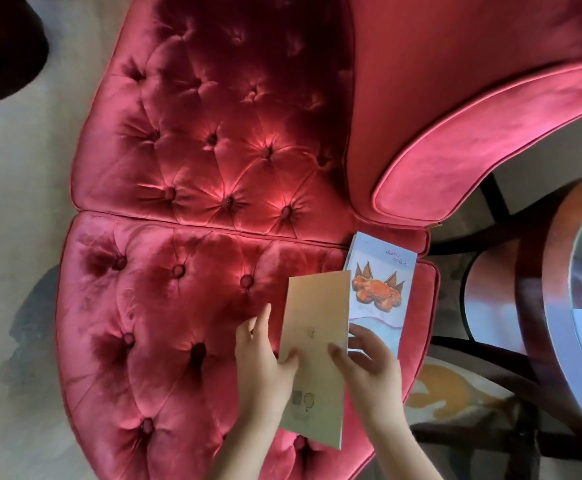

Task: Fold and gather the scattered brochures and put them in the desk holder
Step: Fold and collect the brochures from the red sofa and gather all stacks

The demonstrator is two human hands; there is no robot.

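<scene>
Here left fingers [290, 361] and right fingers [338, 355] pinch the tan brochure [313, 306].

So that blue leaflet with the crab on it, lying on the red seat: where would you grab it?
Probably its right long edge, coming from the right. The blue leaflet lies flat on the red seat; the beige brochure hides most of its left edge and the right hand its near end. The soft seat should let fingers slip underneath.

Both forearms reach forward; the left hand [265, 365] and right hand [372, 367] each pinch the tan brochure [313, 317], thumbs on top.
</scene>
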